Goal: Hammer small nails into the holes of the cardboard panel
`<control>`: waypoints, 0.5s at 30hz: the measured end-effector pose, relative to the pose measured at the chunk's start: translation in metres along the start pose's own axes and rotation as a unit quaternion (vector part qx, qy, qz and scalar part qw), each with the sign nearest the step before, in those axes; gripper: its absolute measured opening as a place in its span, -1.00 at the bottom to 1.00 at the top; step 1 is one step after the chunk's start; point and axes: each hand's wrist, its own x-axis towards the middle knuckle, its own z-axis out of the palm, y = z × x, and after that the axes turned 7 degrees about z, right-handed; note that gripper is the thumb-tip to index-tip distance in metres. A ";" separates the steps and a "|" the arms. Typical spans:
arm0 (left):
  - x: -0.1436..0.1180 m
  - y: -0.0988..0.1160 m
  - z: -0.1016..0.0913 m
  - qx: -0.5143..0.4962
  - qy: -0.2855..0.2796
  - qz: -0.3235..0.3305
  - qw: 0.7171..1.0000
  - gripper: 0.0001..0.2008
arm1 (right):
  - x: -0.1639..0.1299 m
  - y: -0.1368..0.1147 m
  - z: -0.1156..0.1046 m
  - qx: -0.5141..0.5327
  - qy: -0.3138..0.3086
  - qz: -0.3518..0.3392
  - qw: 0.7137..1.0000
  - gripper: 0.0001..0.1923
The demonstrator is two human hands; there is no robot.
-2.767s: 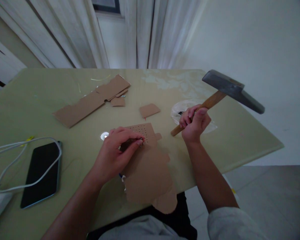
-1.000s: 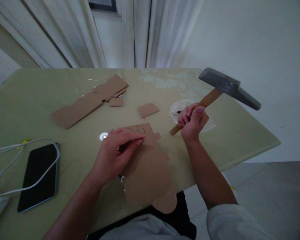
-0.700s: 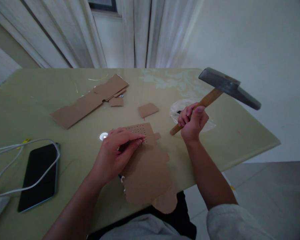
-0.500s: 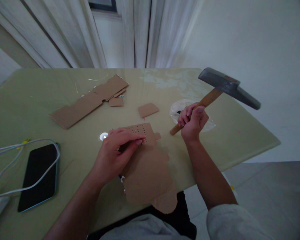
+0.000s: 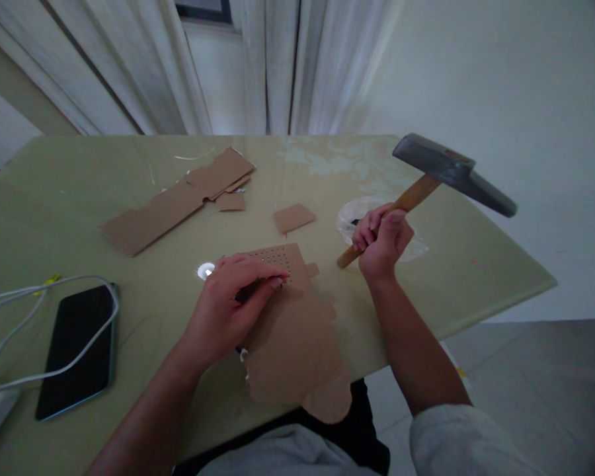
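Observation:
My right hand (image 5: 383, 239) grips the wooden handle of a hammer (image 5: 441, 178), its grey steel head raised up and to the right above the table. My left hand (image 5: 231, 301) rests on a brown cardboard piece (image 5: 292, 330) that has a grid of small holes near its far end; thumb and fingertips pinch together at the holes, and whatever small thing they hold is hidden. The cardboard hangs over the table's near edge.
A green table (image 5: 54, 198) carries a long cardboard strip (image 5: 173, 201), small cardboard scraps (image 5: 293, 217), a white disc (image 5: 205, 270), a clear plastic bag (image 5: 361, 218), and a black phone (image 5: 77, 349) crossed by a white cable (image 5: 39, 291). Curtains hang behind; floor lies right.
The view shifted slightly left since the earliest frame. Both hands and the raised hammer have held nearly still over the last second.

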 end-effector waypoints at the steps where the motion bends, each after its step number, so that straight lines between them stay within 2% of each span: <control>1: 0.000 0.000 0.000 -0.001 0.001 0.002 1.000 -0.88 | 0.000 0.000 0.000 -0.001 0.000 0.000 1.000 -0.34; 15: -0.001 0.000 0.001 0.014 -0.008 0.002 1.000 -0.89 | 0.000 -0.001 0.001 -0.017 0.007 0.011 1.000 -0.29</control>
